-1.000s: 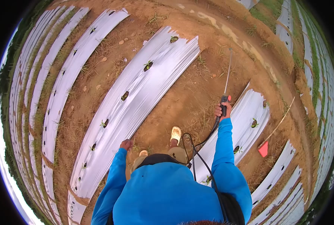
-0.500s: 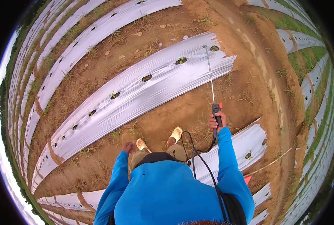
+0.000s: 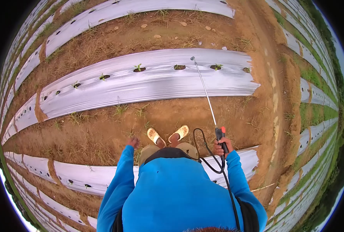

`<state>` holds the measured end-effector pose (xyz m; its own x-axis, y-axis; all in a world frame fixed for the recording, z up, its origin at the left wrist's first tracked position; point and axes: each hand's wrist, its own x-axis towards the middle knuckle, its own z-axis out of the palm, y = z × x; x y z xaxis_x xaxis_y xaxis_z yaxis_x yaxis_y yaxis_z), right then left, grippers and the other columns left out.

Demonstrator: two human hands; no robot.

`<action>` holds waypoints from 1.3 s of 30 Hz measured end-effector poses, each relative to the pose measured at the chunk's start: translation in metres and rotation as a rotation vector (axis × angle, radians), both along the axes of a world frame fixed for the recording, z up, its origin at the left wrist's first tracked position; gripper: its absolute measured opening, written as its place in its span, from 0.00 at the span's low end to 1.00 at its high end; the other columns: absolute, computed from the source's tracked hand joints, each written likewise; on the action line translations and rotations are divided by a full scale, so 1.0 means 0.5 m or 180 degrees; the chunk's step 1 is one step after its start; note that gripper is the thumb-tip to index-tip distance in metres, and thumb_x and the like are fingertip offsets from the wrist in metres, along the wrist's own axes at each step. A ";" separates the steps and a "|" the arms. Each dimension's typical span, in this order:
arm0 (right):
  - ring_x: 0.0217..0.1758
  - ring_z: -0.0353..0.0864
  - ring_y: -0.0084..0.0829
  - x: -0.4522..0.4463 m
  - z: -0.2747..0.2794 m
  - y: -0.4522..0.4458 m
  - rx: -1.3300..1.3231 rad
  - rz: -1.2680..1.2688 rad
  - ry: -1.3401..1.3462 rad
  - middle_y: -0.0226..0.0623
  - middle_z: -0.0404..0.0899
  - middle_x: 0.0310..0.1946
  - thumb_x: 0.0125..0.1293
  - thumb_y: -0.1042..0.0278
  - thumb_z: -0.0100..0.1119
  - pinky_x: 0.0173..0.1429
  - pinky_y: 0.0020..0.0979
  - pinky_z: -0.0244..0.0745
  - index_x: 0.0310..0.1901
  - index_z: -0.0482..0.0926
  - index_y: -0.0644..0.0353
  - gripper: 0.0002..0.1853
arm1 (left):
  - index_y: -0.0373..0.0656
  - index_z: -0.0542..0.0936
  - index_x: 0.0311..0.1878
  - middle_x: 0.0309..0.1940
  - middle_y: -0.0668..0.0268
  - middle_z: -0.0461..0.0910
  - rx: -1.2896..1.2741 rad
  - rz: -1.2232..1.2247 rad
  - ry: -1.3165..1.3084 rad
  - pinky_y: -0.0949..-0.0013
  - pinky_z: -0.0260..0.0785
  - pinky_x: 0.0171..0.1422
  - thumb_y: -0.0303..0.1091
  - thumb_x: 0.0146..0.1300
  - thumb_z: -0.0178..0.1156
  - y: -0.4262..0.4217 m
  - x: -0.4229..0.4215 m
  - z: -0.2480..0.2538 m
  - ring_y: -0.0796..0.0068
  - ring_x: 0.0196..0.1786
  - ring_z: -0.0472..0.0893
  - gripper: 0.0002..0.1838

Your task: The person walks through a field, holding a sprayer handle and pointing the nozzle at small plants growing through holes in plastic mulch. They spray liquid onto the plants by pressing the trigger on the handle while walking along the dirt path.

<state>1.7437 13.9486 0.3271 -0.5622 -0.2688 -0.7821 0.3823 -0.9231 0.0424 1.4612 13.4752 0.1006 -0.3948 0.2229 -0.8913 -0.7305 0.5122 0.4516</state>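
Observation:
My right hand (image 3: 223, 147) is wrapped around the dark handle of a spray wand (image 3: 205, 91). Its long metal lance points away over the plastic-covered bed, and the nozzle tip hangs between two planting holes. A red part shows on top of the handle, and a black hose (image 3: 208, 158) loops from it back along my right arm. My left hand (image 3: 133, 143) hangs low beside my leg, loosely open and holding nothing. Small green seedlings (image 3: 139, 68) stand in round holes along the silver plastic mulch (image 3: 141, 91).
My feet in pale, soiled shoes (image 3: 155, 135) stand on the bare soil path (image 3: 102, 131) between beds. Another mulched bed (image 3: 102, 176) runs close behind me. To the right, a rutted dirt track (image 3: 274, 100) passes the bed ends, with further rows beyond.
The view has turned, so the bed lies more level across it and more to the left. The wand's tip now appears left of the bed's end hole. My right hand keeps its grip.

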 end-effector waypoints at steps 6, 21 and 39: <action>0.11 0.59 0.19 -0.106 0.062 -0.095 0.0141 0.0892 -0.0179 0.25 0.61 0.15 0.52 0.62 0.51 0.13 0.23 0.56 0.26 0.65 0.54 0.08 | 0.42 0.75 0.35 0.22 0.65 0.75 0.0024 0.0419 -0.0200 0.73 0.60 0.17 0.44 0.64 0.49 -0.119 0.036 -0.028 0.77 0.17 0.71 0.14; 0.12 0.58 0.17 -0.503 0.078 -0.382 0.0462 0.2424 -0.0017 0.22 0.60 0.15 0.52 0.62 0.51 0.13 0.20 0.54 0.25 0.63 0.51 0.08 | 0.44 0.75 0.37 0.25 0.68 0.75 0.0781 0.2368 -0.0309 0.74 0.60 0.17 0.44 0.62 0.51 -0.437 0.074 -0.136 0.78 0.19 0.72 0.13; 0.10 0.57 0.19 -1.191 -0.142 -0.996 -0.0007 0.2929 0.0285 0.25 0.59 0.14 0.48 0.61 0.52 0.13 0.23 0.54 0.28 0.65 0.55 0.10 | 0.45 0.75 0.36 0.25 0.66 0.76 -0.0232 0.3918 -0.0192 0.74 0.58 0.17 0.40 0.61 0.50 -0.972 -0.084 0.045 0.79 0.16 0.70 0.10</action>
<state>1.1479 13.4505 0.2562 -0.1848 -0.6410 -0.7449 0.9670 -0.2540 -0.0214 1.4193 12.9894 0.1232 -0.2643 -0.3190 -0.9102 -0.7625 -0.5087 0.3997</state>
